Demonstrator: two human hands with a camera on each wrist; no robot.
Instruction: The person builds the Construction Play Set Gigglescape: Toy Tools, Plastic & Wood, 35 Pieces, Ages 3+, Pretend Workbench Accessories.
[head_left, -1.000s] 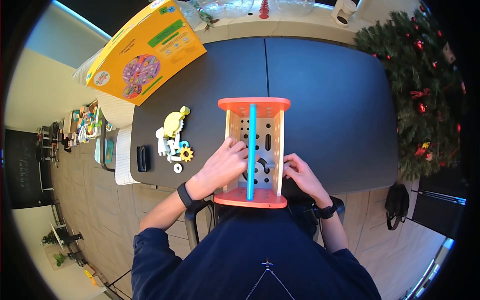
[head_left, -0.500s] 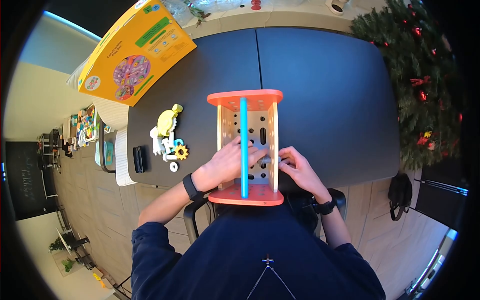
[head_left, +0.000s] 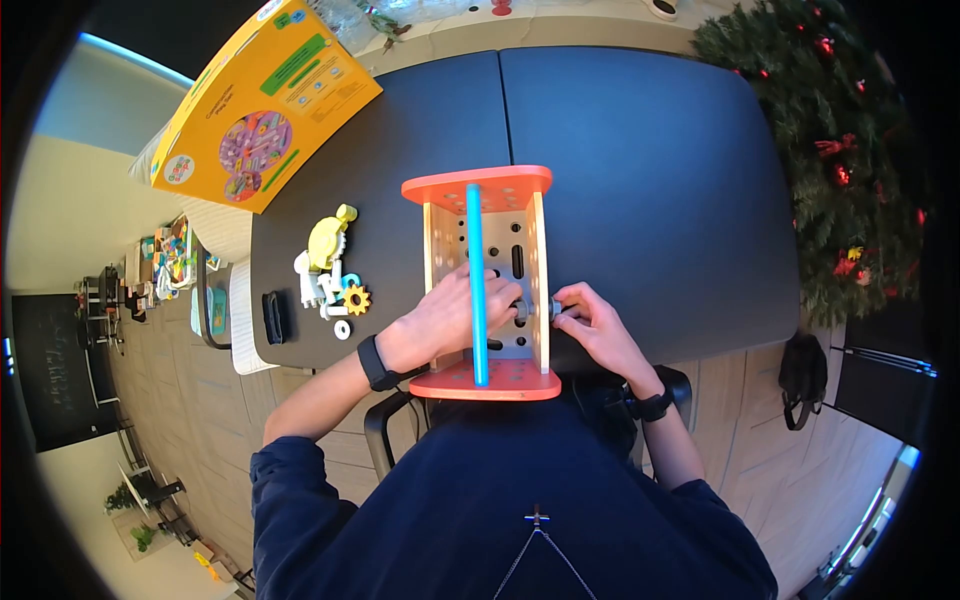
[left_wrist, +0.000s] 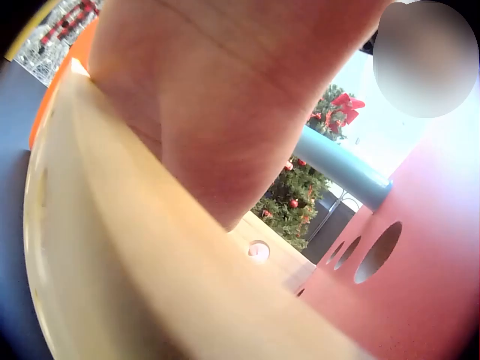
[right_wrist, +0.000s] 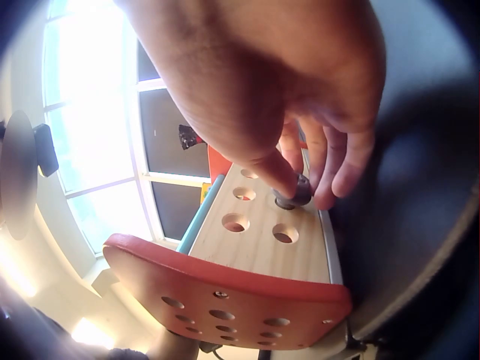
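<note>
A toy frame has red end panels (head_left: 480, 381), wooden side panels (head_left: 541, 270) and a blue rod (head_left: 477, 290) across its top. Reaching over the left side panel, the left hand (head_left: 450, 312) has its fingertips at a grey piece (head_left: 521, 310) inside the frame, beside the right panel. The left wrist view shows its palm (left_wrist: 217, 90) above the wood; its fingers are hidden there. Outside the right panel, the right hand (head_left: 602, 335) pinches a grey knob (right_wrist: 301, 191) between thumb and fingers, against a hole in the wood.
Left on the dark table (head_left: 640, 150) lie a yellow piece (head_left: 327, 242), a yellow gear (head_left: 356, 299), a white ring (head_left: 343, 329), several white pieces and a black case (head_left: 275, 317). A yellow box (head_left: 270, 110) stands at the back left; a decorated tree (head_left: 830, 160) is at the right.
The left hand has reached further right inside the frame, to the grey piece. The right hand has drawn slightly away from the panel, and a grey knob now shows there. The head view has shifted.
</note>
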